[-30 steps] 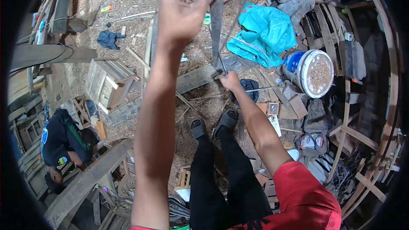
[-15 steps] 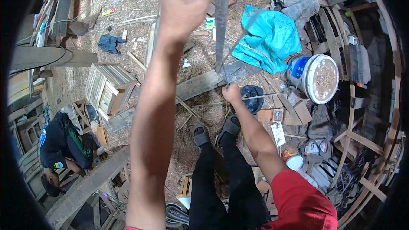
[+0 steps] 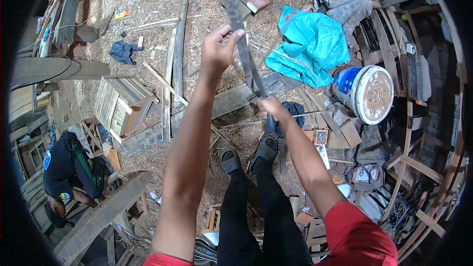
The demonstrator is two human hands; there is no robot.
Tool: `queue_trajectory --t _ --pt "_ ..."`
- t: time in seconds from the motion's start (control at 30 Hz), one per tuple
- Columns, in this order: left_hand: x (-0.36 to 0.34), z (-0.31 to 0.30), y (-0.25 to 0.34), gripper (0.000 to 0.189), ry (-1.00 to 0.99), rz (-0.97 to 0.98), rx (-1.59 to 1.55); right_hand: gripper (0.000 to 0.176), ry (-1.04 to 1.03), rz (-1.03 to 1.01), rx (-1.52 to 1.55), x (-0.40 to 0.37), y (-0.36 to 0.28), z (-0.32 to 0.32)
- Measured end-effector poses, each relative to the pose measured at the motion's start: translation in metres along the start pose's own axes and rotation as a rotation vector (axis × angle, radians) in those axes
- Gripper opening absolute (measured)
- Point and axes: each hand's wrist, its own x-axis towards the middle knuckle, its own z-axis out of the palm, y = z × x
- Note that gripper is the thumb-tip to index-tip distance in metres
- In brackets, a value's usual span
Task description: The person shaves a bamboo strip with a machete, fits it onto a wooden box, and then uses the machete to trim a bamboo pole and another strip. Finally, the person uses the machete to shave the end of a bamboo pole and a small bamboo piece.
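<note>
My left hand (image 3: 220, 45) is closed on the edge of a long, flat, dark grey strip of wood (image 3: 231, 0), with the thumb lying across it. The strip slants from the top of the view down toward my other hand. My right hand (image 3: 274, 107) grips a long-bladed knife (image 3: 270, 125), its black handle end showing below the fist. The narrow dark blade points up and overlaps the strip's lower end, so where they meet is partly hidden. Below them are my sandalled feet.
Wood shavings cover the ground. A turquoise sack (image 3: 313, 47) and a white-and-blue bucket (image 3: 367, 93) are at right. A slatted wooden box (image 3: 123, 103) and a plank (image 3: 236, 98) lie left and centre. Another person (image 3: 69, 167) crouches at far left.
My left hand has come down and slightly right along the strip, which now tilts more to the left at its top. The knife's black handle now shows below my right hand.
</note>
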Motion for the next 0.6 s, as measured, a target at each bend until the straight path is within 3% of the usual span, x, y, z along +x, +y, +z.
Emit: queue_trajectory --t 0.03,0.17,0.3,0.33,0.37,0.4,0.47,0.57,0.6 --pt "0.004 0.000 0.001 0.016 0.005 -0.020 -0.096 0.021 -0.202 0.084 0.357 0.000 0.001 -0.007" --pt "0.004 -0.001 -0.002 0.015 0.017 0.003 -0.021 0.015 0.068 -0.079 0.160 -0.026 -0.013 0.022" --pt "0.006 0.003 -0.012 0.015 -0.019 0.091 0.081 0.025 0.764 -0.528 -0.747 0.022 0.055 0.038" --pt "0.004 0.008 -0.012 0.015 -0.021 0.106 0.100 0.035 0.613 -0.211 -0.688 0.020 0.054 0.031" --pt "0.003 0.013 -0.005 0.015 -0.025 0.125 0.120 0.038 0.586 -0.173 -0.730 0.025 0.055 0.028" --pt "0.002 0.014 0.003 0.019 -0.046 -0.040 0.130 0.040 0.559 -0.136 -0.773 0.031 0.054 0.027" --pt "0.011 0.013 -0.010 0.019 -0.049 -0.016 0.057 0.035 0.581 -0.147 -0.843 0.036 0.063 0.022" --pt "0.017 0.007 -0.018 0.020 -0.076 0.036 0.015 0.023 0.237 0.093 -0.514 0.039 0.051 -0.005" --pt "0.017 0.007 -0.017 0.020 -0.084 0.058 0.005 0.015 -0.019 0.112 0.065 0.033 0.046 -0.020"
